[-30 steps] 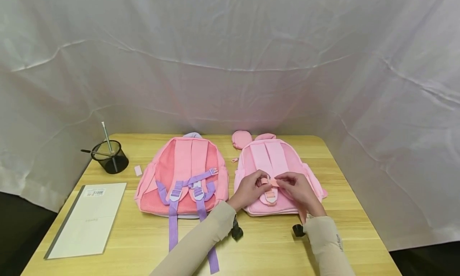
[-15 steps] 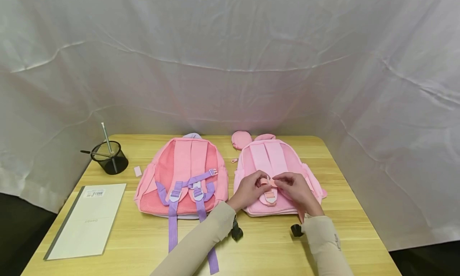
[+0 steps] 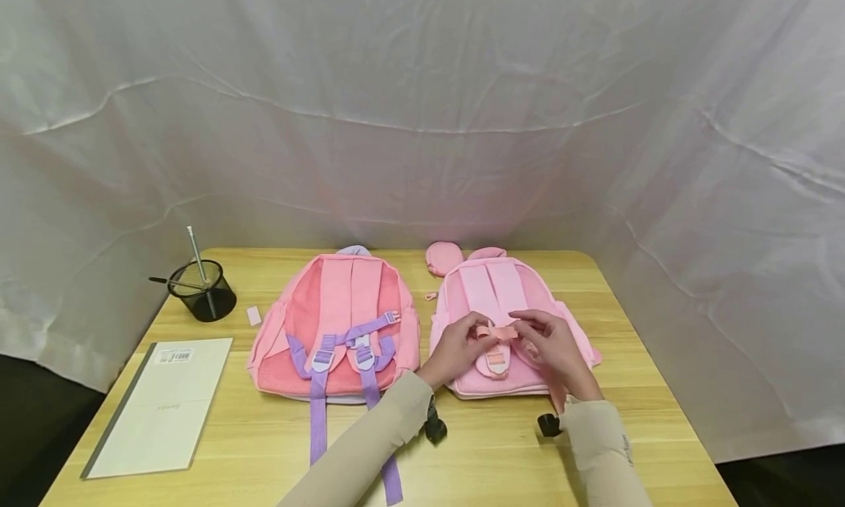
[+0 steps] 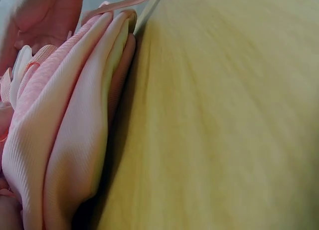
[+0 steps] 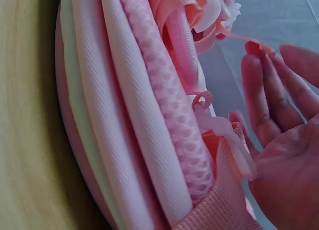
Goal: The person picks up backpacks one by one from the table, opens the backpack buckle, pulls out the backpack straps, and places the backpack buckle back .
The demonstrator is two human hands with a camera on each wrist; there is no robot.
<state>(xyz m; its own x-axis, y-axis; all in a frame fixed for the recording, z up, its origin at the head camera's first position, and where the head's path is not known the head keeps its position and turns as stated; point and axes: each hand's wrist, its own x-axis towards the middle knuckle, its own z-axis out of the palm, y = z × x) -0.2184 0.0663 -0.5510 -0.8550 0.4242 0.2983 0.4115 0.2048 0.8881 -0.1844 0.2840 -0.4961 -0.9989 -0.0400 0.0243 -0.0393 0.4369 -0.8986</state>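
The light pink backpack (image 3: 538, 290) lies on the table with its shoulder straps upward. Over its lower middle, my left hand (image 3: 455, 351) pinches a peach webbing strap (image 3: 505, 332) by a pale buckle. On the strap's other side is my right hand (image 3: 554, 345), fingers extended and index finger raised. In the right wrist view, the strap's tip touches the fingertips (image 5: 259, 47), with the thumb apart. Below the hands sits a white strap adjuster (image 3: 496, 362) with peach webbing. The left fingers partly hide the buckle.
A coral backpack (image 3: 300, 367) with purple straps lies to the left. Beyond it are a small eraser-like block (image 3: 254, 315), a notebook (image 3: 165, 404) and a black mesh pen holder (image 3: 210, 301). A round pink pouch (image 3: 444, 259) lies behind the light pink backpack.
My right hand's fingers have spread and shifted slightly right, exposing more of the peach strap they were pinching. The left hand stays in place.
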